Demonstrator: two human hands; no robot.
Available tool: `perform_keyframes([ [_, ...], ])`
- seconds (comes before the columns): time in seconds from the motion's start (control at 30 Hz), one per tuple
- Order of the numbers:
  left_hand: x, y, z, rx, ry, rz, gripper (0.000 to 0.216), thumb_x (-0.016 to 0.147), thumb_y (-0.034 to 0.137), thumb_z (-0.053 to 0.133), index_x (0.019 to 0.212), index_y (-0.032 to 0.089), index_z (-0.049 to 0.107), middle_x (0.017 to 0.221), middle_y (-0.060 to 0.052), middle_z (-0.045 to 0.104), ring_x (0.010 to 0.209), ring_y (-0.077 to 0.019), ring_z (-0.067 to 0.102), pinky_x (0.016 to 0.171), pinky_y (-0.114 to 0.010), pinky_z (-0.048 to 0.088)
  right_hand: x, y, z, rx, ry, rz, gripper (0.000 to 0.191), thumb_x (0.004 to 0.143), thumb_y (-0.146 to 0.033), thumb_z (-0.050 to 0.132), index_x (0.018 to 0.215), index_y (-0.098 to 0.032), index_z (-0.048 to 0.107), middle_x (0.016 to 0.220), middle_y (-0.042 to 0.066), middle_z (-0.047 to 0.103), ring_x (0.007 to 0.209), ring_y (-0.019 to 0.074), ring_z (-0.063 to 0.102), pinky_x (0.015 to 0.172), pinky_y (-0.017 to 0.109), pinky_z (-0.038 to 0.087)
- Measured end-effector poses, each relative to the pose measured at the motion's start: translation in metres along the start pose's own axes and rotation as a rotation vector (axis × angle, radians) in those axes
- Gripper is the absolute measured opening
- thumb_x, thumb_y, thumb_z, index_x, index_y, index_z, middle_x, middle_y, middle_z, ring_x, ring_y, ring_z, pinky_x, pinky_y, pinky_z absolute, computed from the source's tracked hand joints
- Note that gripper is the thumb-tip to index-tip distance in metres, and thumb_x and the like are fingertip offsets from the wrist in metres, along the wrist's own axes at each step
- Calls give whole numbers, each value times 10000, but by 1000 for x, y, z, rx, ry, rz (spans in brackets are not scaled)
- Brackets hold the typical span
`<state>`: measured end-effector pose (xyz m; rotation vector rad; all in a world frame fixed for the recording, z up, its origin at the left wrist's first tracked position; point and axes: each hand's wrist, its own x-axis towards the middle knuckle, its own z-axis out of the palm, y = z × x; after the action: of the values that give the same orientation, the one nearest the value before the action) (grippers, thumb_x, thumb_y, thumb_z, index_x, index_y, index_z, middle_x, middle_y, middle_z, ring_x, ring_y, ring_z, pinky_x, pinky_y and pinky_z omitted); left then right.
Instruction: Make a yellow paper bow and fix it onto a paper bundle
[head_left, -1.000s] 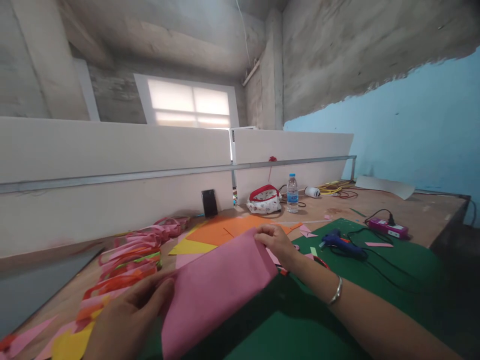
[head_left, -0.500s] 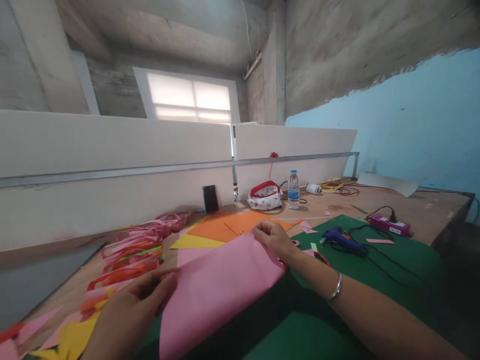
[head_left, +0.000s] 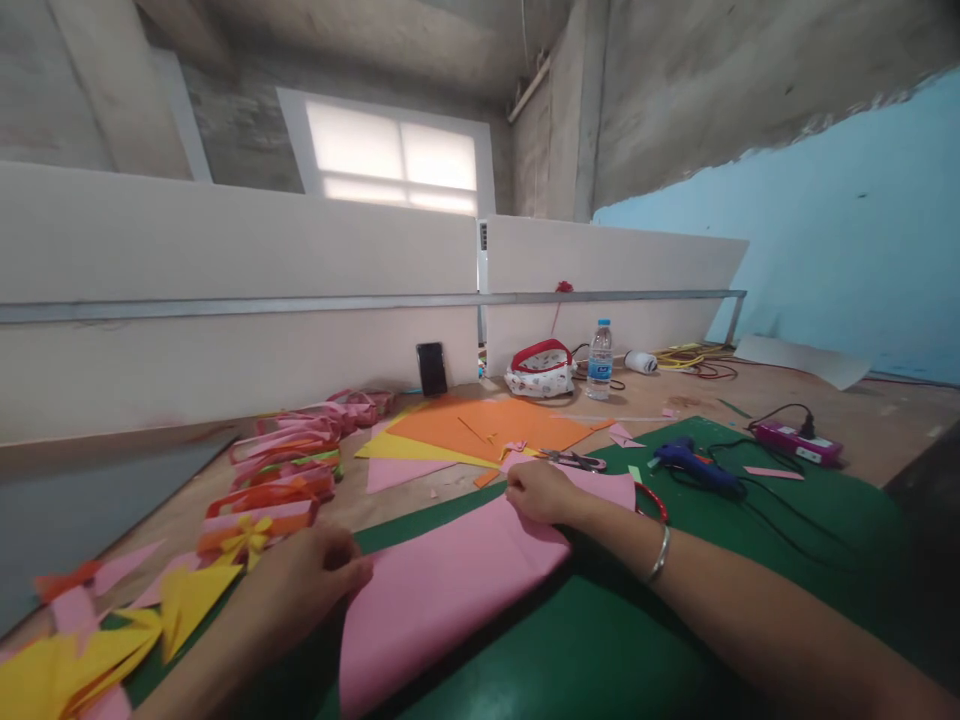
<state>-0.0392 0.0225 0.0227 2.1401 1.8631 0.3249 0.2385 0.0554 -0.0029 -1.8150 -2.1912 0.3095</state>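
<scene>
A folded sheet of pink craft paper (head_left: 450, 600) is stretched between my two hands, tilted over the green mat (head_left: 600, 640). My left hand (head_left: 315, 570) pinches its left upper corner between thumb and fingers. At its right upper edge, my right hand (head_left: 541, 492) is closed on the sheet, fingertips curled. A silver bracelet (head_left: 661, 552) circles my right wrist. Just beyond the right hand lie scissors (head_left: 577, 460) and another pink piece (head_left: 611, 486). Orange sheets (head_left: 517, 425) and a yellow sheet (head_left: 397, 447) are spread behind the folded paper.
Coloured paper strips (head_left: 300, 450) and yellow paper shapes (head_left: 97, 650) lie at left. A blue glue gun (head_left: 697, 468) with its cord and a purple power strip (head_left: 796, 442) are at right. Behind stand a phone (head_left: 431, 369), a pouch (head_left: 541, 372) and a water bottle (head_left: 599, 362).
The pink sheet has come down closer to the green mat, still between both hands. The scissors behind it now show. My view has tilted downward a little.
</scene>
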Motion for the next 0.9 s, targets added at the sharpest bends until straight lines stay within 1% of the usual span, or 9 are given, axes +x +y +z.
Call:
perform_keyframes([
  [0.1,-2,0,3,65,-18,4,223,782,330,550,616,182,571,596,34,590,614,-154,565,575,-281,354,-5,-8,10,-147,-1,24,282,916,-313,549,1141,-144,562,1127,82,591,956,205,604,809,408,514],
  [0.27,0,-6,7,102,-27,3,295,748,428,476,546,220,533,607,-39,658,622,-239,626,520,-306,314,-10,-16,13,-308,8,12,274,920,-311,542,1139,-146,562,1106,76,598,930,196,611,789,395,522],
  [0.43,7,-15,12,111,-46,-8,305,708,455,482,501,232,495,586,-50,663,620,-263,645,504,-312,318,-9,-20,16,-412,16,-21,265,922,-296,540,1130,-134,567,1100,83,602,932,197,611,794,391,521],
  [0.53,7,-12,13,115,8,-16,241,686,432,508,652,204,577,667,-77,678,658,-287,653,529,-329,380,-9,-21,19,-448,23,-40,259,923,-289,538,1128,-133,569,1100,83,602,935,197,610,796,391,520],
  [0.6,5,-5,14,115,78,42,320,672,350,523,911,155,606,905,-133,685,824,-305,650,649,-367,441,-9,-21,19,-462,27,-47,259,922,-291,539,1128,-136,568,1097,79,603,929,195,611,789,388,523],
  [0.67,4,5,16,110,91,187,371,681,277,512,1021,160,605,1071,-133,642,956,-273,613,787,-358,439,-10,-21,18,-470,29,-49,259,921,-293,541,1126,-137,568,1093,78,604,921,193,613,782,385,525],
  [0.77,2,17,19,98,-33,414,224,761,267,460,808,227,675,900,-50,673,820,-181,613,726,-263,432,-10,-21,17,-478,28,-53,254,923,-290,539,1124,-138,569,1092,76,604,919,191,613,779,382,526],
  [0.83,1,21,20,100,-92,445,265,805,288,417,761,234,673,790,-37,667,708,-166,597,647,-258,420,-10,-21,17,-482,28,-55,255,924,-290,536,1128,-141,568,1097,76,603,924,192,612,782,384,526],
  [0.9,1,24,19,113,-99,400,292,826,299,378,805,225,660,812,-51,669,720,-183,596,646,-280,414,-11,-21,17,-486,29,-55,260,923,-293,538,1134,-143,565,1104,77,600,929,194,611,785,388,525],
])
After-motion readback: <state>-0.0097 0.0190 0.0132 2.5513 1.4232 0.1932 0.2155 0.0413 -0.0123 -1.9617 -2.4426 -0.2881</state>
